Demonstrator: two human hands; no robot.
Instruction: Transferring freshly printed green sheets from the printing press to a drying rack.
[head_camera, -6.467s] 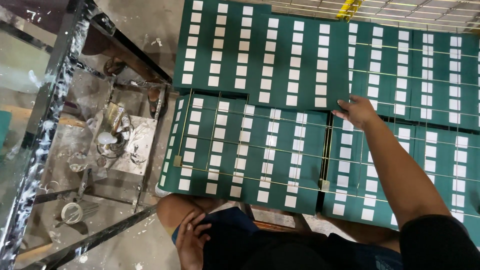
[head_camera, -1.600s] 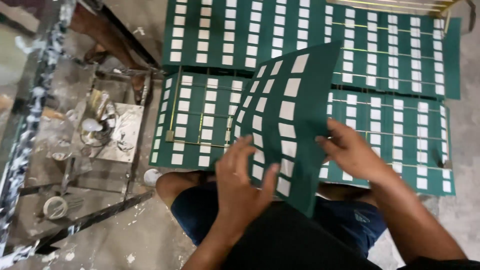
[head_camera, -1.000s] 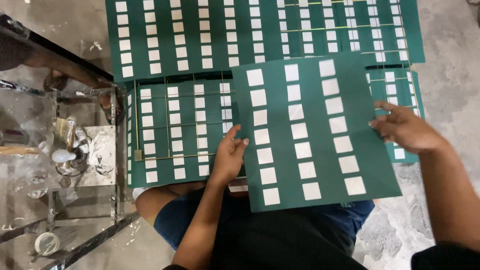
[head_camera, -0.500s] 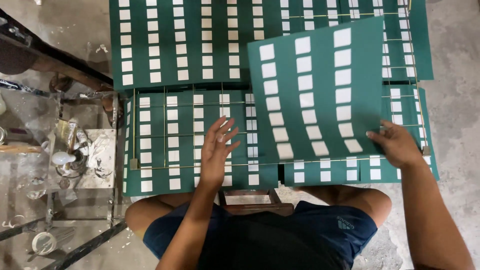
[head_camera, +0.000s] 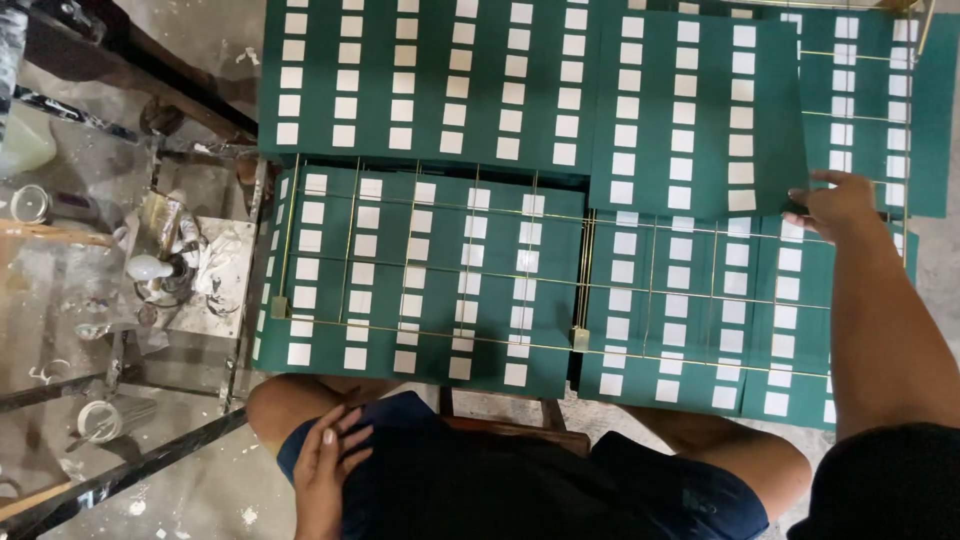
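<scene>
The right hand reaches out over the spread of green sheets and rests at the lower right corner of one green sheet with rows of white rectangles, which lies flat in the upper row, overlapping the sheets beneath and beside it. Its fingers are curled down onto the sheet's edge, but whether they pinch the corner or only press on it cannot be made out, since the fingertips are turned away from the camera. The left hand lies well apart from the sheets, down on the person's left thigh, fingers loosely spread and holding nothing, on the dark blue shorts. Thin brass-coloured rods run in a grid across the lower row of sheets, so parts of those sheets sit behind the bars; how many sheets are stacked there cannot be told, as their edges overlap. The top row and the far right sheets are cut off by the frame. A strip of wooden seat shows between the knees, mostly hidden by the legs. To the left stands a glass tabletop smeared with white, carrying a small bulb-shaped object and crumpled scraps too blurred to name; dark metal bars show below it on the concrete floor.
</scene>
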